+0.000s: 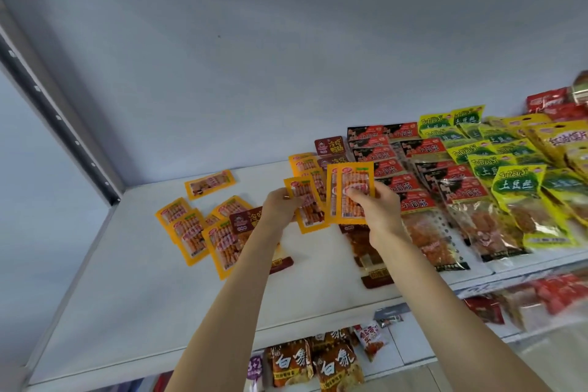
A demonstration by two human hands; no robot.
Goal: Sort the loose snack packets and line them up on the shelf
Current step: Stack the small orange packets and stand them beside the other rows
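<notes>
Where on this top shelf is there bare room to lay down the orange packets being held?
The shelf is bare along its left side and front edge, bordered by the loose orange packets and the left upright. A smaller strip lies behind the lone orange packet by the back wall. Right of the right hand, red-black packets and green packets crowd the board.

Glossy orange plastic snack packets [354,192] with clear windows are pinched in the right hand [380,210] and left hand [280,208]. Beneath both hands lies the smooth, matt white shelf board [133,264]. Right of the right hand, shiny yellow-green film packets [521,197] catch light.
</notes>
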